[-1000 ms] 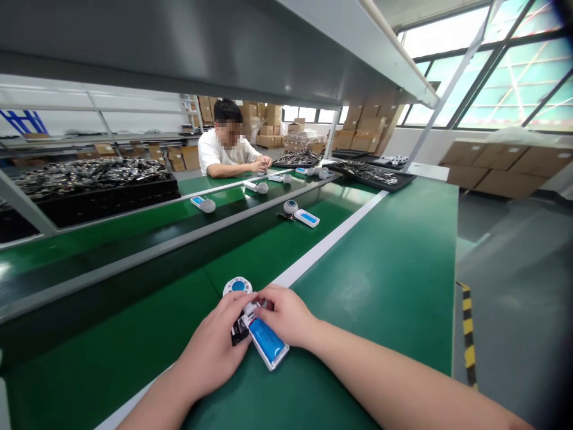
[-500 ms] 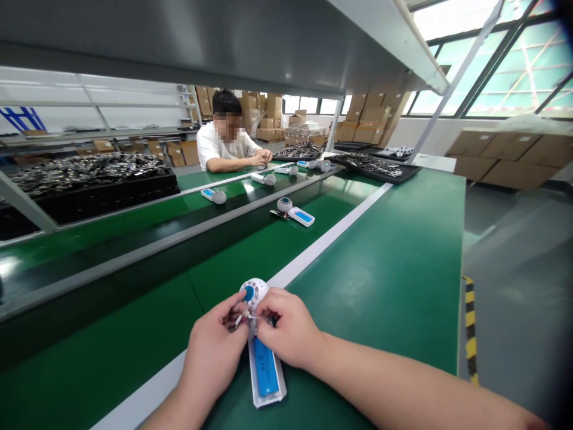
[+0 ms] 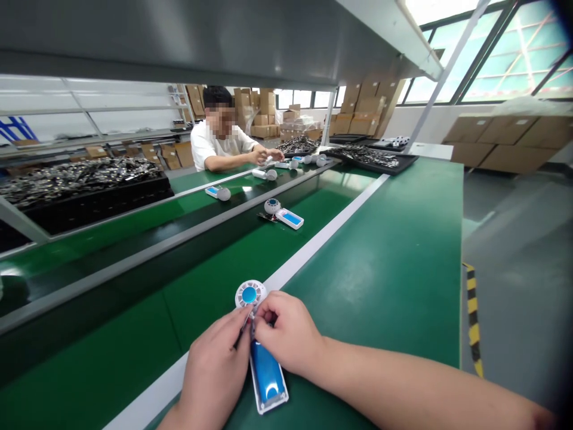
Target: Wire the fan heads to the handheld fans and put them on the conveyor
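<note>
A white handheld fan (image 3: 270, 382) lies with its handle open toward me on the near table. Its round vented head has a blue centre (image 3: 249, 294), and a blue battery pack (image 3: 267, 370) fills the handle. My left hand (image 3: 219, 358) is closed at the fan's neck, pinching a thin dark-edged board (image 3: 242, 333). Opposite it, my right hand (image 3: 286, 328) is closed in a pinch on a small white connector (image 3: 252, 313); its wires are mostly hidden by the fingers. Both hands meet just below the fan head, covering the neck.
On the green belt ahead lies another opened fan (image 3: 290, 218). Several fans (image 3: 218, 192) line the far lane, where a co-worker (image 3: 224, 140) sits. Black trays of metallic parts (image 3: 367, 160) stand at the back and a heaped bin (image 3: 85, 185) at left. A shelf (image 3: 179, 42) hangs overhead.
The loose white connector has moved in close to the neck, and my left hand has turned so the board shows edge-on. My left fingers no longer cover the fan head. The co-worker's hands have lifted.
</note>
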`<action>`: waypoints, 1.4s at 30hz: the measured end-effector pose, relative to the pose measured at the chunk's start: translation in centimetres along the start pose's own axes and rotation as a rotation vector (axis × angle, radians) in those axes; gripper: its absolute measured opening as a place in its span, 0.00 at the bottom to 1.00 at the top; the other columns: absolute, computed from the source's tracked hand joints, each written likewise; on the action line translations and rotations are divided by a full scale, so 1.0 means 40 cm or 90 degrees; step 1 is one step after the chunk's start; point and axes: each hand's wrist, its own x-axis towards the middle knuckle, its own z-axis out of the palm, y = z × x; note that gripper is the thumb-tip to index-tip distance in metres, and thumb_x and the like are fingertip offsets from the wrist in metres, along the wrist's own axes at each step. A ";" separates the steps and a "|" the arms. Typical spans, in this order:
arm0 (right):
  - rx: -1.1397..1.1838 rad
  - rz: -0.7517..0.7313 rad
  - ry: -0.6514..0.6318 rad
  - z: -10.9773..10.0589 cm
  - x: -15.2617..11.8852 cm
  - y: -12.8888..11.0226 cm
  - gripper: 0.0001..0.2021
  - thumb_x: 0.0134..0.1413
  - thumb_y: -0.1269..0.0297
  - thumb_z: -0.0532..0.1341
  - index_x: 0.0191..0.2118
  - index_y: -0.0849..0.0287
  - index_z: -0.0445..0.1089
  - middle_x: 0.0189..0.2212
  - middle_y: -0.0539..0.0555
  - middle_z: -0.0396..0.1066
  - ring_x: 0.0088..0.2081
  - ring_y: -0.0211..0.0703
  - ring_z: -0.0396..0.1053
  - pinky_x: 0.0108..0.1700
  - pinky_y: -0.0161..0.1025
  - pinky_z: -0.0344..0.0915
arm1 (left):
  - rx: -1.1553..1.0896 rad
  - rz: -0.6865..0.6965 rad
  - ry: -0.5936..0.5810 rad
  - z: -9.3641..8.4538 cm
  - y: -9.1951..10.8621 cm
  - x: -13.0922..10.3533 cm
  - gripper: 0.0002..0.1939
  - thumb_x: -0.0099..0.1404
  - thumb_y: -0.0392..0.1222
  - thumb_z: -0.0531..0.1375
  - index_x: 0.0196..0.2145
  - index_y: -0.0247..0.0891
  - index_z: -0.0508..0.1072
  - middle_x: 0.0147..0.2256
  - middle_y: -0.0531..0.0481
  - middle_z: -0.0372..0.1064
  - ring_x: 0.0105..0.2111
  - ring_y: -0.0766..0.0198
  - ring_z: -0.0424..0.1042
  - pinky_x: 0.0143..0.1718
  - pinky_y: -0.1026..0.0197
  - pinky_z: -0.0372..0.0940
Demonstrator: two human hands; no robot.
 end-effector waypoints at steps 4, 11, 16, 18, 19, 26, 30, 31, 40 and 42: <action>0.021 -0.010 0.004 -0.003 0.002 0.000 0.07 0.45 0.75 0.59 0.22 0.58 0.64 0.24 0.47 0.68 0.27 0.36 0.65 0.31 0.34 0.59 | 0.024 0.056 0.020 0.001 -0.003 -0.002 0.15 0.68 0.40 0.54 0.46 0.40 0.79 0.44 0.49 0.79 0.43 0.58 0.78 0.47 0.58 0.73; 0.015 -0.038 0.005 -0.012 0.002 -0.004 0.07 0.46 0.75 0.59 0.22 0.57 0.65 0.24 0.48 0.68 0.28 0.37 0.65 0.31 0.33 0.59 | 0.018 0.098 0.043 -0.005 0.000 0.004 0.14 0.68 0.38 0.54 0.45 0.38 0.78 0.43 0.47 0.79 0.42 0.59 0.78 0.46 0.60 0.74; 0.008 -0.124 0.011 -0.018 0.003 -0.001 0.07 0.50 0.74 0.60 0.25 0.57 0.69 0.26 0.49 0.70 0.32 0.39 0.68 0.37 0.36 0.63 | 0.014 0.085 0.025 -0.016 0.008 0.008 0.13 0.68 0.38 0.55 0.44 0.38 0.78 0.41 0.47 0.79 0.40 0.60 0.78 0.43 0.61 0.74; 0.003 -0.147 -0.001 -0.021 0.004 0.002 0.07 0.52 0.74 0.59 0.26 0.57 0.71 0.27 0.50 0.71 0.33 0.40 0.68 0.38 0.36 0.63 | 0.004 0.088 0.018 -0.019 0.009 0.008 0.13 0.68 0.37 0.55 0.44 0.37 0.78 0.41 0.47 0.79 0.39 0.60 0.78 0.42 0.62 0.74; 0.000 -0.157 -0.005 -0.021 0.005 0.004 0.08 0.53 0.74 0.59 0.27 0.57 0.71 0.27 0.50 0.71 0.33 0.40 0.69 0.38 0.37 0.64 | -0.003 0.092 0.014 -0.020 0.009 0.008 0.13 0.67 0.37 0.55 0.45 0.37 0.78 0.41 0.47 0.79 0.39 0.60 0.78 0.42 0.62 0.74; 0.003 -0.179 0.000 -0.010 0.009 0.021 0.07 0.52 0.74 0.60 0.28 0.57 0.73 0.27 0.50 0.72 0.32 0.39 0.69 0.38 0.35 0.64 | -0.121 0.078 -0.024 -0.031 -0.004 0.022 0.13 0.67 0.38 0.56 0.44 0.43 0.79 0.40 0.50 0.78 0.37 0.63 0.78 0.38 0.66 0.73; 0.014 -0.169 0.013 0.008 0.013 0.027 0.07 0.52 0.73 0.60 0.28 0.57 0.73 0.27 0.50 0.72 0.33 0.39 0.70 0.38 0.34 0.64 | -0.178 -0.013 -0.057 -0.039 -0.012 0.031 0.12 0.66 0.42 0.57 0.43 0.46 0.80 0.38 0.51 0.78 0.35 0.64 0.78 0.35 0.68 0.72; 0.015 -0.170 0.018 0.012 0.015 0.028 0.06 0.51 0.73 0.60 0.28 0.57 0.73 0.27 0.50 0.72 0.33 0.39 0.70 0.37 0.34 0.64 | -0.191 -0.025 -0.069 -0.042 -0.014 0.034 0.12 0.65 0.43 0.58 0.42 0.46 0.80 0.38 0.51 0.79 0.34 0.63 0.78 0.35 0.67 0.72; 0.098 -0.123 0.004 0.001 0.018 0.026 0.08 0.45 0.75 0.62 0.33 0.58 0.75 0.32 0.50 0.74 0.34 0.40 0.71 0.38 0.34 0.65 | -0.324 -0.346 -0.133 -0.059 0.011 0.065 0.17 0.54 0.46 0.64 0.41 0.39 0.81 0.40 0.46 0.80 0.40 0.51 0.78 0.43 0.57 0.72; 0.105 -0.115 -0.002 -0.003 0.016 0.026 0.07 0.45 0.75 0.62 0.31 0.58 0.75 0.31 0.50 0.73 0.34 0.39 0.70 0.37 0.34 0.64 | -0.339 -0.351 -0.135 -0.056 0.017 0.059 0.18 0.54 0.46 0.64 0.42 0.38 0.81 0.41 0.45 0.79 0.41 0.50 0.77 0.44 0.56 0.71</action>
